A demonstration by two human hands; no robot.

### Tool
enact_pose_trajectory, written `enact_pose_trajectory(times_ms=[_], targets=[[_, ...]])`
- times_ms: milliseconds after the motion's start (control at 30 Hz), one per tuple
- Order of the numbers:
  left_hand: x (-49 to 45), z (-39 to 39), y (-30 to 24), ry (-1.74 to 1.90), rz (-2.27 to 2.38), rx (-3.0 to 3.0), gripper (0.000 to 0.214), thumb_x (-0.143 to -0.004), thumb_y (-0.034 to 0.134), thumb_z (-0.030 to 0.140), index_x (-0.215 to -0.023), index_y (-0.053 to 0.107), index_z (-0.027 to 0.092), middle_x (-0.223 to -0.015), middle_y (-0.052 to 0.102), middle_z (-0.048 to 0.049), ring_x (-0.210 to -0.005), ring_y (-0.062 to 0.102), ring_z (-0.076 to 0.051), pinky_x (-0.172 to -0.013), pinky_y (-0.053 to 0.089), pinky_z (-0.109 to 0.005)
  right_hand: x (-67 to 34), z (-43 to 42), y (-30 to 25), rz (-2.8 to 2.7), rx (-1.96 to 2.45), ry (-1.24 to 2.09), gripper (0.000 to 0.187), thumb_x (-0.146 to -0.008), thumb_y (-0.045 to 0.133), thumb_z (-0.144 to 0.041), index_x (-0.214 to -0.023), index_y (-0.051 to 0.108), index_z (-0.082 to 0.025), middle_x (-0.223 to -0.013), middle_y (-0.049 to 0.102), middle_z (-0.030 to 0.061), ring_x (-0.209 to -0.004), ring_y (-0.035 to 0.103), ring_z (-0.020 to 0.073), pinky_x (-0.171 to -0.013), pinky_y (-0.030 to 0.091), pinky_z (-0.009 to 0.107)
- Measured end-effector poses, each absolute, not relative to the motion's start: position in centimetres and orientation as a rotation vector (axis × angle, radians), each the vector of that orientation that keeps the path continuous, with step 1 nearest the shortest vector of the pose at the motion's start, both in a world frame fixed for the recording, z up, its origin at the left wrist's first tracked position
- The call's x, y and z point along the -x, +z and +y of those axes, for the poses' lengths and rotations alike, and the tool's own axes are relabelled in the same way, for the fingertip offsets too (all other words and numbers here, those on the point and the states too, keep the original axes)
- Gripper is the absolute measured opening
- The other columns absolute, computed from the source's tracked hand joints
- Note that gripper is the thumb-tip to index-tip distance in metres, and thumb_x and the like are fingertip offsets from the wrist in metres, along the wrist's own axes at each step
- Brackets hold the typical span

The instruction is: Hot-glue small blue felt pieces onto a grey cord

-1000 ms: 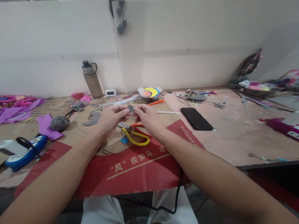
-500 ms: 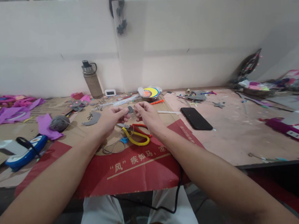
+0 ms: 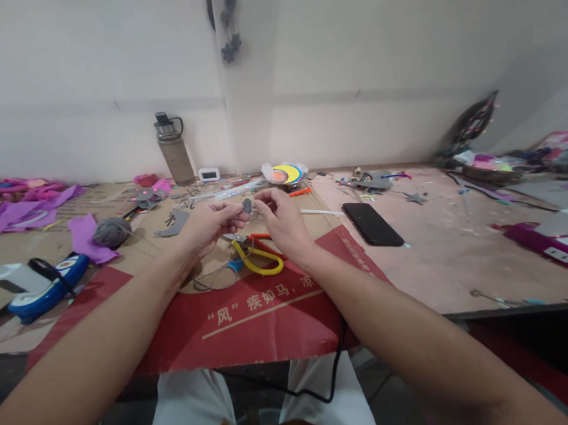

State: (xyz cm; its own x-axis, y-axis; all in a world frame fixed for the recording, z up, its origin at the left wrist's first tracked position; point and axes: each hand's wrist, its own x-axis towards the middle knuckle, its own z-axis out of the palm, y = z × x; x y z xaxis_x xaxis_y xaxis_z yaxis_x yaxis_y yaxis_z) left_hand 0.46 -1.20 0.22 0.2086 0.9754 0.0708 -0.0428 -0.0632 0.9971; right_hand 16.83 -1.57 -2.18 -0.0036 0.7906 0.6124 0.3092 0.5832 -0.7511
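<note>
Between thumb and fingers, my left hand [image 3: 219, 219] pinches a small dark grey piece [image 3: 247, 206], felt-like, its exact shape too small to make out. Close by on the right is my right hand [image 3: 278, 216], its fingers curled together near the piece's edge; whatever they pinch is too small to see. Below the hands lie scissors [image 3: 264, 265] with yellow and red-orange handles, partly covered by my right hand. A loop of grey yarn [image 3: 215, 279] rests beside them. Left of my hands is a grey crescent cutout [image 3: 175, 224].
A red printed cardboard sheet [image 3: 176, 341] covers the table's front. Leftward are a grey yarn ball [image 3: 112, 232], purple felt [image 3: 87, 234] and a blue glue gun-like tool [image 3: 48, 297]. A bottle [image 3: 174, 152] stands behind; a black phone [image 3: 372, 224] and magenta device [image 3: 550, 241] lie right.
The grey piece has turned a little in my left fingers and shows more of its face. My right hand has shifted slightly, its fingers changing their bend.
</note>
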Motion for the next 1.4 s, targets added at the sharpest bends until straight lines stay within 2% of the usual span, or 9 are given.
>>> enact_pose_trajectory(times_ms=[100,267,433,600,767,867,1067,1267,1400], targets=[[-0.3,-1.2,0.2,1.078,1.008,-1.351,0.024,-0.068,0.079,0.04,-0.069,0.073,0.017,-0.071,0.069,-0.0079,-0.059,0.057,-0.013,-0.057,0.043,-0.027,-17.3,-2.0,-1.8,-1.729,0.902,0.124,0.016,-0.088,0.053,-0.02,-0.103,0.06,-0.021,-0.103,0.058,0.0083,-0.093,0.055,0.0178,-0.083,0.045,0.033],[-0.2,-1.0,-0.1,1.068,0.987,-1.403,0.025,-0.067,0.079,0.043,-0.066,0.072,0.019,-0.068,0.067,-0.007,-0.057,0.054,-0.013,-0.054,0.043,-0.026,-17.7,-2.1,-1.6,-1.99,0.955,-0.227,0.018,-0.092,0.048,-0.022,-0.092,0.065,-0.02,-0.094,0.06,0.0099,-0.095,0.051,0.0239,-0.086,0.042,0.04],[-0.1,-0.6,-0.4,1.017,0.958,-1.423,0.029,-0.066,0.079,0.045,-0.064,0.07,0.017,-0.067,0.066,-0.006,-0.055,0.053,-0.011,-0.054,0.043,-0.025,-17.4,-1.9,-1.7,-1.995,1.023,-0.294,0.016,-0.089,0.047,-0.017,-0.084,0.062,-0.017,-0.091,0.061,0.0118,-0.091,0.051,0.0241,-0.083,0.042,0.039],[0.0,-0.4,-0.6,1.031,0.982,-1.422,0.029,-0.067,0.079,0.044,-0.065,0.07,0.016,-0.067,0.066,-0.0054,-0.053,0.053,-0.01,-0.054,0.043,-0.024,-17.0,-1.4,-1.8,-1.803,1.05,0.025,0.005,-0.081,0.051,-0.017,-0.078,0.055,-0.019,-0.084,0.059,0.0074,-0.082,0.051,0.019,-0.076,0.043,0.034],[0.2,-0.1,-0.5,1.111,1.039,-1.383,0.024,-0.068,0.078,0.04,-0.066,0.07,0.018,-0.068,0.068,-0.0065,-0.054,0.055,-0.012,-0.055,0.044,-0.027,-17.6,-1.1,-1.3,-1.535,1.046,0.412,0.008,-0.081,0.05,-0.021,-0.073,0.052,-0.02,-0.074,0.056,0.0011,-0.069,0.049,0.0135,-0.068,0.04,0.029],[0.3,0.0,-0.5,1.153,1.062,-1.377,0.023,-0.068,0.078,0.04,-0.066,0.07,0.018,-0.068,0.068,-0.0066,-0.054,0.054,-0.012,-0.055,0.043,-0.027,-17.8,-1.0,-1.1,-1.42,1.018,0.462,0.009,-0.083,0.05,-0.024,-0.076,0.053,-0.02,-0.074,0.056,0.0012,-0.068,0.05,0.0131,-0.068,0.041,0.029],[0.2,-0.2,-0.5,1.109,1.06,-1.461,0.026,-0.066,0.078,0.044,-0.064,0.071,0.019,-0.067,0.068,-0.0069,-0.054,0.054,-0.013,-0.054,0.043,-0.027,-17.2,-1.1,-2.0,-1.631,0.943,0.421,0.014,-0.086,0.053,-0.028,-0.093,0.061,-0.019,-0.093,0.062,0.0064,-0.08,0.054,0.0149,-0.075,0.043,0.03],[-0.1,-0.6,-0.3,1.088,0.963,-1.372,0.032,-0.07,0.074,0.05,-0.069,0.069,0.018,-0.069,0.067,-0.0064,-0.057,0.056,-0.013,-0.057,0.044,-0.027,-16.7,-0.6,-2.8,-1.57,0.975,0.728,0.021,-0.084,0.054,-0.036,-0.071,0.059,-0.02,-0.065,0.056,-0.001,-0.063,0.048,0.013,-0.061,0.038,0.027],[-0.3,-0.7,-0.4,1.027,0.947,-1.416,0.032,-0.07,0.075,0.047,-0.075,0.069,0.017,-0.075,0.069,-0.0059,-0.062,0.058,-0.013,-0.059,0.044,-0.025,-16.6,-0.6,-2.8,-1.448,0.988,0.837,0.024,-0.081,0.055,-0.037,-0.064,0.057,-0.02,-0.059,0.052,-0.0024,-0.059,0.046,0.0119,-0.057,0.037,0.026]])
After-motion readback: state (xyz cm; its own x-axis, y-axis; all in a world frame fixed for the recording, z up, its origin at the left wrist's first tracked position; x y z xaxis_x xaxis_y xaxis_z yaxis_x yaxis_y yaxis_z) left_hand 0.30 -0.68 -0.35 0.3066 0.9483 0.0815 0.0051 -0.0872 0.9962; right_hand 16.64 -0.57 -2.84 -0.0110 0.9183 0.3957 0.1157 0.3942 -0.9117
